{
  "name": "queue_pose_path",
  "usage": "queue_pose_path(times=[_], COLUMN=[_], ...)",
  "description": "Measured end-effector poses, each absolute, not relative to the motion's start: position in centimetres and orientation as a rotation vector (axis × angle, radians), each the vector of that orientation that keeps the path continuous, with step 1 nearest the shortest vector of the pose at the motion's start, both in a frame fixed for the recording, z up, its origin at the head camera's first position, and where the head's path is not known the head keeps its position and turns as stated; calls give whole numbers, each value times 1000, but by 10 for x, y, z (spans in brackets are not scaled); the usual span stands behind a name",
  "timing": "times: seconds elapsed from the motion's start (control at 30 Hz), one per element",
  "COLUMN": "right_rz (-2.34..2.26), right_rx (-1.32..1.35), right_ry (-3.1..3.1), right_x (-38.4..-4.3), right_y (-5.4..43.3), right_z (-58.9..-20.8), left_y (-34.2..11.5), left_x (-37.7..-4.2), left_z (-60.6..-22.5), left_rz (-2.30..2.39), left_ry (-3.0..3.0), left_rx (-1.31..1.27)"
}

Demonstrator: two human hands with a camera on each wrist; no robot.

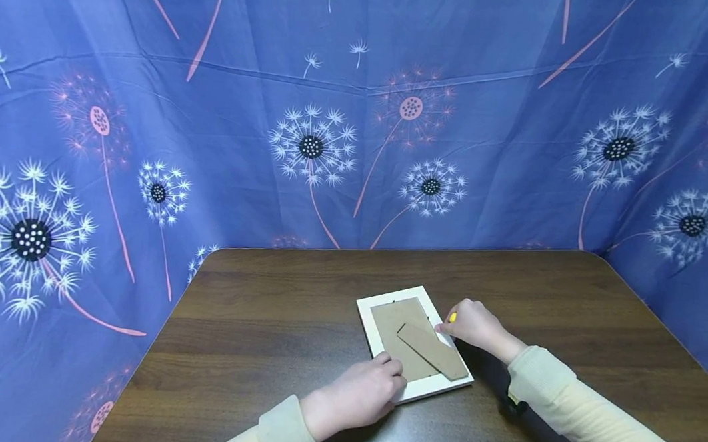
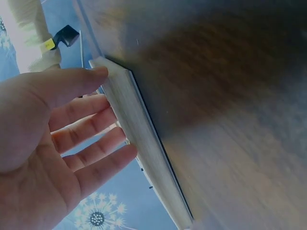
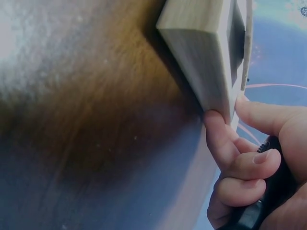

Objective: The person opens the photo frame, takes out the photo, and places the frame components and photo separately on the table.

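Observation:
A white picture frame [image 1: 388,299] lies face down on the wooden table, its brown backing board [image 1: 406,312] and slanting easel leg [image 1: 434,352] uppermost. My left hand [image 1: 362,391] rests at the near left corner. In the left wrist view its thumb and nearly straight fingers [image 2: 91,146] touch the frame's edge. At the right side, my right hand [image 1: 477,323] pinches the frame's edge between thumb and forefinger. Its other fingers curl round a black tool handle [image 3: 276,172]; a yellow end [image 1: 452,317] shows in the head view. The tool's working end is hidden.
The dark wooden table [image 1: 253,309] extends around the frame on all sides. Behind it and at both sides hangs a blue cloth [image 1: 232,141] with a dandelion print. Small dark tabs [image 1: 428,318] stand along the frame's inner edge.

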State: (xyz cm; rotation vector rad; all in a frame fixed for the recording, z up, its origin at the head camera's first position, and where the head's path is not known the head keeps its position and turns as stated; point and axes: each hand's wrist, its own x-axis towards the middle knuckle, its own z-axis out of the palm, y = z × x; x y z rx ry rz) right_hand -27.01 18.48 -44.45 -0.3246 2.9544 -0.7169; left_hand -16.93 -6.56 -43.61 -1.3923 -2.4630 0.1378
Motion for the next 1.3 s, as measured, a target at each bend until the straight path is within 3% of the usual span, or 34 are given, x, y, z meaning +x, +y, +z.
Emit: queue_pose_path(times=[1.3], right_rz=[-659], right_rx=[-229], right_ry=[2946], right_x=[-250], right_y=[183], right_z=[-442], left_y=[-93], left_x=[-187], left_z=[-434], left_rz=[-41], left_ry=[-2536], left_rx=[-1556])
